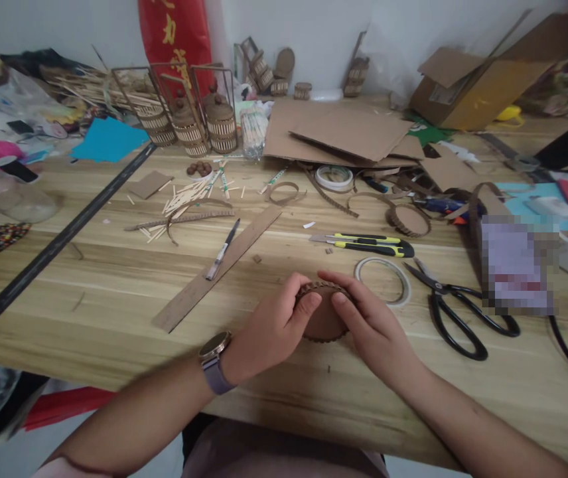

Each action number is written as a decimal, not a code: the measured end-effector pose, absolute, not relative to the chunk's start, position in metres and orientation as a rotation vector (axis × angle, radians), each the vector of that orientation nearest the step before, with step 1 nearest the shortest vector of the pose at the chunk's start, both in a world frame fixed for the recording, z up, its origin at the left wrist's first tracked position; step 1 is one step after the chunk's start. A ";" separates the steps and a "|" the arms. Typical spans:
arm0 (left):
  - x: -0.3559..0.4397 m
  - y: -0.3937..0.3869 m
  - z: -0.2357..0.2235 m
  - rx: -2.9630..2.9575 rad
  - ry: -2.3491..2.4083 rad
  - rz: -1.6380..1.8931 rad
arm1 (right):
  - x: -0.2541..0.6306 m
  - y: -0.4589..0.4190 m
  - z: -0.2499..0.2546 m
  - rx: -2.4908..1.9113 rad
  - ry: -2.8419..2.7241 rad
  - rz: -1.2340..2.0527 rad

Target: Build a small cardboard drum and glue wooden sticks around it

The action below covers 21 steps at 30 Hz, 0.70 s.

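Observation:
Both my hands meet on a round brown cardboard disc (322, 318) with a corrugated rim, which lies on the wooden table (115, 285) near its front edge. My left hand (269, 332), with a watch on its wrist, curls round the disc's left side with the thumb on top. From the right, my right hand (371, 325) grips the disc, thumb pressed on its face and fingers along the rim.
Black scissors (456, 312) and a tape ring (383, 279) lie just right of the disc, with two yellow utility knives (363, 244) behind. A long cardboard strip (214, 269) with a craft knife (221, 252) lies to the left. Cardboard sheets, a box and small cardboard models crowd the back.

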<state>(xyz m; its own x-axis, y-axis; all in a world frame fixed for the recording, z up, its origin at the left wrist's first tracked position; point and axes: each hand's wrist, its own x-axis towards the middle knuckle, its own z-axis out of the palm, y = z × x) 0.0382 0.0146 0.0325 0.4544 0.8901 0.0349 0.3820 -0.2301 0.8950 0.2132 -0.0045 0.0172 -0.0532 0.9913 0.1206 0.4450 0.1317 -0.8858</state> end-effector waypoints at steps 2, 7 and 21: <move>0.038 0.015 0.032 1.791 1.090 0.706 | 0.213 -0.004 0.017 -1.406 -1.613 0.875; 0.039 0.015 0.034 1.806 1.087 0.669 | 0.208 -0.008 0.016 -1.372 -1.589 0.907; 0.044 0.009 0.033 1.853 1.102 0.713 | 0.201 -0.014 0.017 -1.404 -1.535 0.894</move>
<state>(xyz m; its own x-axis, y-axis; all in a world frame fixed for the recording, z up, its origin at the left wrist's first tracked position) 0.0437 0.0092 0.0328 0.4508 0.8912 0.0500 0.4108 -0.2569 0.8748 0.2015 -0.0138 0.0171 -0.0093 0.9927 0.1201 0.3854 0.1144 -0.9156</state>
